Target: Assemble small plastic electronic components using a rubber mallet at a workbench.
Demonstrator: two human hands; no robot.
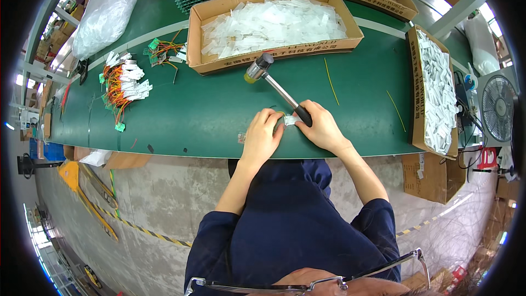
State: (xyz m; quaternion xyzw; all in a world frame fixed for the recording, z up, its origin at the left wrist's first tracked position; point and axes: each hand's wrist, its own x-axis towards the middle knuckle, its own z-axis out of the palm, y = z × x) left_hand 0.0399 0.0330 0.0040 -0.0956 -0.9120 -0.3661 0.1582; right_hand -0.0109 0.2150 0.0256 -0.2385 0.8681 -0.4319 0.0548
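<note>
Hammer [274, 85] before cardboard box [274, 49]

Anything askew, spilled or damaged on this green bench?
Mostly tidy. Two loose yellow wire offcuts lie stray on the green mat, apart from the boxes. The right hand holds a mallet by its handle; the left hand presses a small white part.

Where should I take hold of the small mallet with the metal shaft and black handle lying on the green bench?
Probably by the black rubber handle end, coming from the near side. The mallet lies flat, its head pointing away toward the cardboard box. The right hand already rests on that grip; the left hand is beside it.
</note>
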